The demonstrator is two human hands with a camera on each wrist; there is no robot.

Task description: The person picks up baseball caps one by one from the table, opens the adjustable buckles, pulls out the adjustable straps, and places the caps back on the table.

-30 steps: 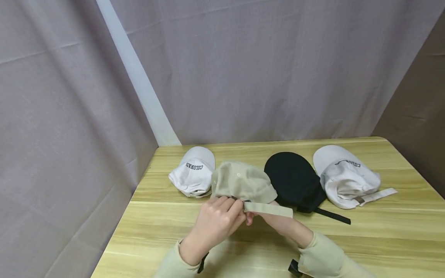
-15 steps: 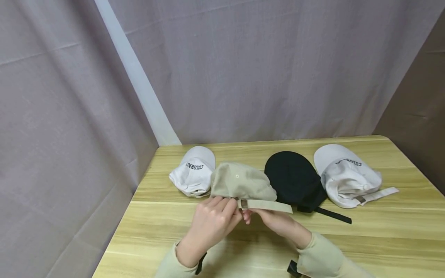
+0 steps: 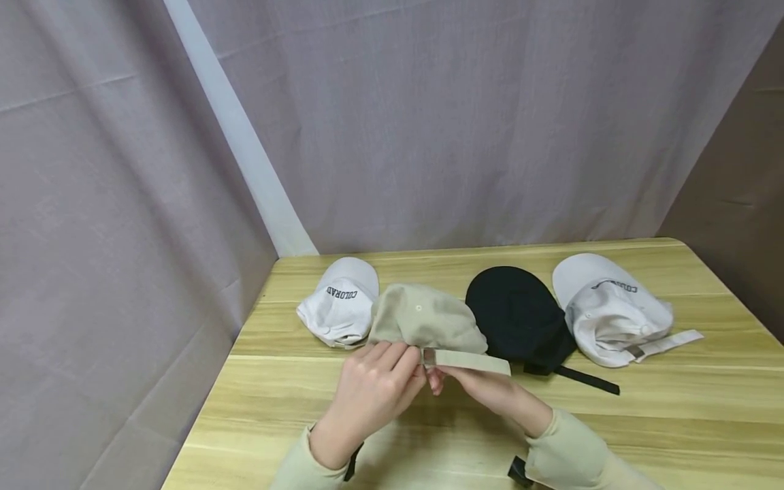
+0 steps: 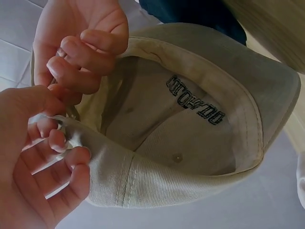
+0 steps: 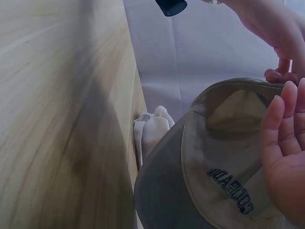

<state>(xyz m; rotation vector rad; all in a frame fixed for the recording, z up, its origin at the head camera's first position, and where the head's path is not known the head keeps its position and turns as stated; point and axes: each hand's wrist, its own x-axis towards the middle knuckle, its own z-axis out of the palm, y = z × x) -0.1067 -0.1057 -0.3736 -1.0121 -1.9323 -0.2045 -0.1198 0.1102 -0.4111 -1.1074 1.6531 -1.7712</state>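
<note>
A beige baseball cap (image 3: 425, 316) is held up over the table in the head view, its crown facing away and its back strap towards me. My left hand (image 3: 380, 381) pinches the strap (image 3: 471, 361) just left of its metal buckle (image 3: 429, 356). Under the strap, my right hand (image 3: 490, 395) has curled fingers at the back closure, beside the left fingertips. The strap's free end points right over the right hand. From the left wrist view, the cap's inside (image 4: 157, 114) shows, with stitched dark lettering and the brim on the far side.
On the wooden table (image 3: 275, 408), a white cap (image 3: 339, 306) lies left of the beige one. To the right are a black cap (image 3: 517, 313) with its strap trailing and another white cap (image 3: 612, 316) with its strap out. Grey curtains (image 3: 459, 122) hang behind.
The strap's buckle and free end have shifted slightly up and left. The left hand has moved a little left, while both hands stay at the cap's back. The other caps have not moved.
</note>
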